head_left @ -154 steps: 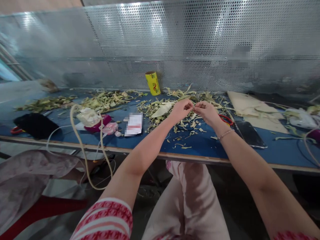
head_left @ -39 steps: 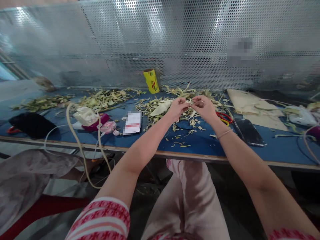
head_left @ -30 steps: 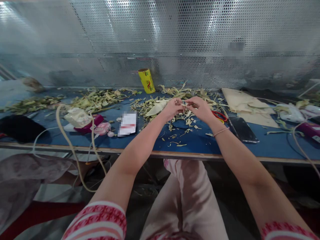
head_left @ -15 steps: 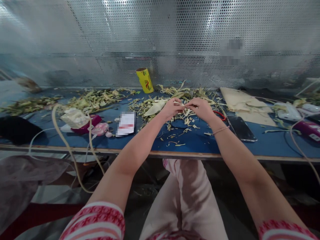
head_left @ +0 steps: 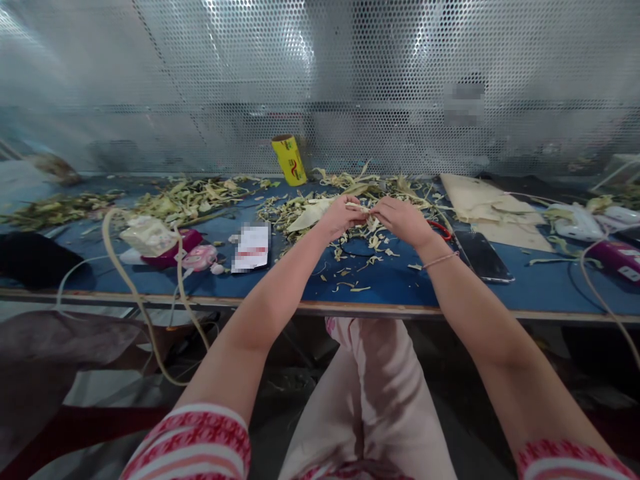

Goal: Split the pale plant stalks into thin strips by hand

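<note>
My left hand (head_left: 345,217) and my right hand (head_left: 399,219) meet above the blue table, fingertips nearly touching. The fingers of both are closed in a pinch on a small pale piece of plant, mostly hidden between them. Beneath and behind them spreads a heap of green and cream plant scraps (head_left: 277,215). A broad pale leaf-like piece (head_left: 311,215) lies just left of my left hand. Thin trimmed bits (head_left: 345,272) are scattered on the table in front of my hands. Beside my right wrist shows a red curved handle (head_left: 440,230), its other end hidden.
Right of my forearm lies a dark phone (head_left: 483,257), with brown cardboard (head_left: 493,207) behind it. A yellow tube (head_left: 289,160) stands near the perforated metal wall (head_left: 325,67). Leftward are a white-labelled item (head_left: 253,247), a purple device (head_left: 173,250), a beige hose (head_left: 120,273) and more plant heaps (head_left: 193,200).
My right hand has turned slightly, its back now more to the camera, and its fingers have shifted a little. My left hand stays almost in place.
</note>
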Demonstrator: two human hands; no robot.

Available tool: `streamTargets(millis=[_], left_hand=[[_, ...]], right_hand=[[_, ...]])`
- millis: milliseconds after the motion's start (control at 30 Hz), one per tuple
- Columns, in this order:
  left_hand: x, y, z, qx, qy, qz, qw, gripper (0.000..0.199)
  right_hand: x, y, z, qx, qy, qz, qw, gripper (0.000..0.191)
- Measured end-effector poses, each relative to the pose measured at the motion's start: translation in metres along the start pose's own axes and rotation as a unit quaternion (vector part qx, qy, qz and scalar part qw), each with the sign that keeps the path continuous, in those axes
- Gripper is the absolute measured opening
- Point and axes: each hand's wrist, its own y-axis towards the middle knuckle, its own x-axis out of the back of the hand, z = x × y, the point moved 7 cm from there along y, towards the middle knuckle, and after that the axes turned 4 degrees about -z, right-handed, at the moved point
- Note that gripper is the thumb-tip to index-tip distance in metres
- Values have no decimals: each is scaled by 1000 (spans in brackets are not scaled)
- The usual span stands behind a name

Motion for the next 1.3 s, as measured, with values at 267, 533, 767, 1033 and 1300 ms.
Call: streamTargets(millis=[267, 533, 767, 1033, 1300], left_hand=[[-3, 0, 0, 2, -25, 19, 1000, 36], [-2, 4, -1, -44, 4, 25, 999, 39], [-5, -4, -23, -241, 231, 18, 942, 31], [-14, -14, -33, -310, 363, 26, 878, 13], [-13, -19, -36, -336, 362, 9, 870, 8]], right_hand=[[5, 3, 3, -12, -27, -19, 999, 29], [5, 3, 0, -40, -5, -17, 999, 28], [-4, 2, -11, -111, 56, -18, 992, 18], [-13, 0, -32, -260, 231, -61, 936, 8], [-32, -7, -31, -408, 535, -67, 737, 21]])
